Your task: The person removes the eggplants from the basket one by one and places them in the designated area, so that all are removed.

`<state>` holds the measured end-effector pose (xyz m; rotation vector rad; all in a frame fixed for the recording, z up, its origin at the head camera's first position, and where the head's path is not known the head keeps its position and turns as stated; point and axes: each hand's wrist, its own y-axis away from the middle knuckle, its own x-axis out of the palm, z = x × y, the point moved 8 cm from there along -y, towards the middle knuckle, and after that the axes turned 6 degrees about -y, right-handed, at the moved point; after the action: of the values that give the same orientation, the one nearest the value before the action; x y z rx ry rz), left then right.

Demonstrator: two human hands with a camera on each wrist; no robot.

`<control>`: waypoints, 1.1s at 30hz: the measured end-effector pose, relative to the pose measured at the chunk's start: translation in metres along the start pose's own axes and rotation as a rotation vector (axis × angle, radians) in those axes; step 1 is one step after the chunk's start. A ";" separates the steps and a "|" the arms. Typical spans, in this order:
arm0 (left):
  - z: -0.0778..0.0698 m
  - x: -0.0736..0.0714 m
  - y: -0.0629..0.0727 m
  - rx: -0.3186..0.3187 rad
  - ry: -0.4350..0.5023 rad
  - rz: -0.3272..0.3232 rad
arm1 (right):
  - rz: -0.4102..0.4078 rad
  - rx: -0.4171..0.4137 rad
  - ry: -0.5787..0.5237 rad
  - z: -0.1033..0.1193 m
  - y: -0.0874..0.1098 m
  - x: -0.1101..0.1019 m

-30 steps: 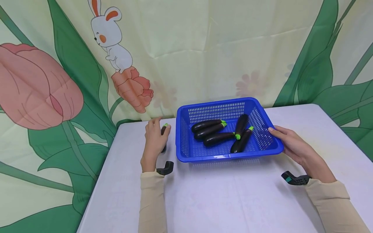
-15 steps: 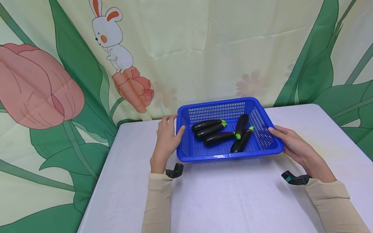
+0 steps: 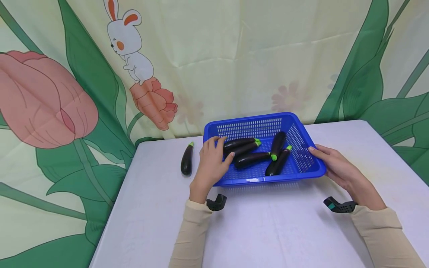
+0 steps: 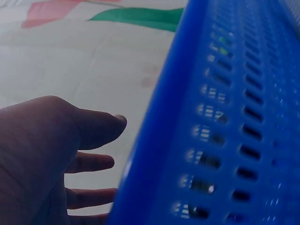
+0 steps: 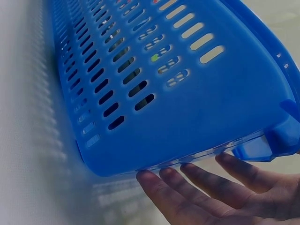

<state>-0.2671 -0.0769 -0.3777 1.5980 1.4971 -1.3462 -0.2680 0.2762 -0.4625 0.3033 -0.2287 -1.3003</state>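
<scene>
A blue plastic basket (image 3: 246,181) with slotted sides holds several dark eggplants (image 3: 252,160) with green stems. My right hand (image 3: 338,167) grips the basket's right end, thumb over the rim; in the right wrist view its fingers (image 5: 187,194) press the outer side. My left hand (image 3: 211,163) is over the basket's left end with nothing in its grasp, fingers apart and close to the nearest eggplants. In the left wrist view, its thumb (image 4: 101,126) and fingers show beside the blue rim (image 4: 154,117). One more eggplant (image 3: 187,160) lies on the table, left of the basket.
A white cloth covers the table (image 3: 248,230). Behind its far edge hangs a printed curtain (image 3: 207,56) with a rabbit and tulips. Black wrist devices (image 3: 217,202) sit at both cuffs.
My left hand has moved right, away from the eggplant on the table, over the basket's left rim. The loose eggplant is now fully visible. My right hand and the basket have stayed put.
</scene>
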 end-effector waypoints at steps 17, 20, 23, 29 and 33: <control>-0.055 0.051 -0.009 0.065 -0.192 0.192 | 0.013 -0.005 -0.042 0.001 -0.001 -0.001; -0.060 0.057 -0.013 0.056 -0.207 0.239 | 0.016 -0.006 -0.057 0.000 -0.002 -0.001; -0.062 0.062 -0.016 0.049 -0.219 0.275 | 0.022 -0.007 -0.082 0.000 -0.002 0.000; -0.062 0.069 -0.021 0.041 -0.262 0.317 | 0.028 -0.006 -0.080 0.001 -0.002 0.000; -0.062 0.071 -0.022 0.046 -0.291 0.314 | 0.027 -0.002 -0.069 0.001 -0.002 0.000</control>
<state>-0.2795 0.0110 -0.4163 1.5127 1.0045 -1.3678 -0.2703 0.2757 -0.4620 0.2528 -0.2888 -1.2850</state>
